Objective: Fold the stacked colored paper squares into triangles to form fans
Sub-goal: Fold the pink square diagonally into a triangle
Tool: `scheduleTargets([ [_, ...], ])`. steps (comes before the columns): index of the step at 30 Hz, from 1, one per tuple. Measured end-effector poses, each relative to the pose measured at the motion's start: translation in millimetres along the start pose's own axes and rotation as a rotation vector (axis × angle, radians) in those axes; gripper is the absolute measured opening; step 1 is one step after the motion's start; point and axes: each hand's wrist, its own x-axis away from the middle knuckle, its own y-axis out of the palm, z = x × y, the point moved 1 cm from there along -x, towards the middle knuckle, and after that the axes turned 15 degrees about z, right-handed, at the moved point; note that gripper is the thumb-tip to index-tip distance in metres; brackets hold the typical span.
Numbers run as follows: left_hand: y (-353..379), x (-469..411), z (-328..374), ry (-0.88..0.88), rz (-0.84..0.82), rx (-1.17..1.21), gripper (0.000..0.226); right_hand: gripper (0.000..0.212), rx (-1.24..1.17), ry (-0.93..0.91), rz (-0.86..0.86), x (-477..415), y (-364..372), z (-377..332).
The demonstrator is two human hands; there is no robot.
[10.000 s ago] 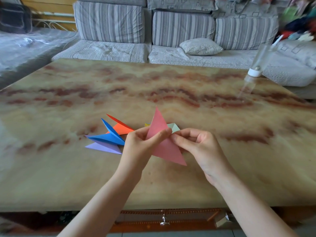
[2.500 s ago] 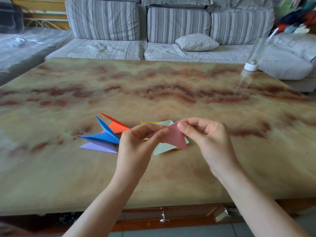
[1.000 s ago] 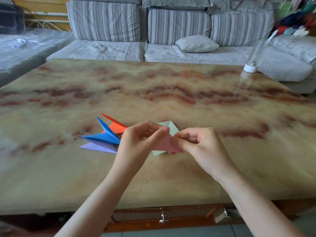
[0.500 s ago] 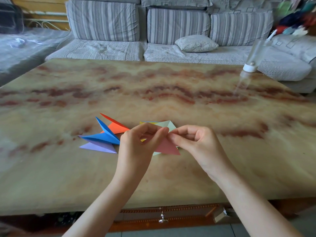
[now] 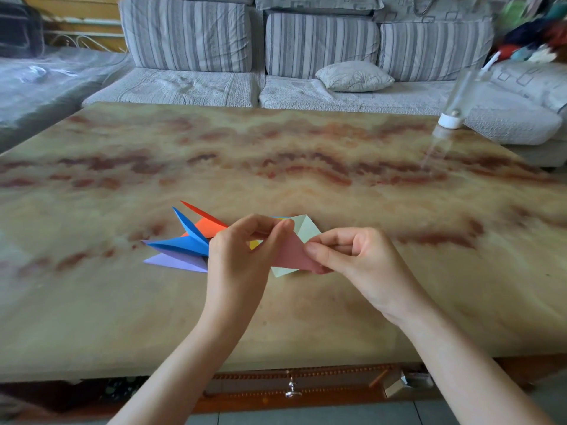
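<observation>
On the tabletop [image 5: 337,302], a cluster of folded paper fans [image 5: 184,243] lies left of centre, with a stack of paper squares [image 5: 303,230] just to its right. Above that stack, the left hand [image 5: 242,259] and right hand [image 5: 359,262] meet on one folded paper triangle [image 5: 291,254], left hand nearest the fans. A bottle [image 5: 454,108] stands at the far right edge, and a sofa [image 5: 306,56] runs behind the tabletop with a cushion [image 5: 354,76] on its seat.

Tabletop [image 5: 306,317] open all round; only folded fans [image 5: 187,240] (left) & bottle [image 5: 457,99] far right.
</observation>
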Motion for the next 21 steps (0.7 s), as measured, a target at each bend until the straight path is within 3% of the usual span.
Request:
scheduleTargets([
  [18, -3.2, -8.3, -0.4, 0.019, 0.046, -0.031, 0.012, 0.011, 0.078, 0.059, -0.135, 3.6, -12.4, -3.9],
  [21, -10.3, -20.0, -3.5, -0.005, 0.121, -0.025, 0.016, 0.010, 0.102, 0.080, -0.151, 4.2, -17.4, -3.2],
])
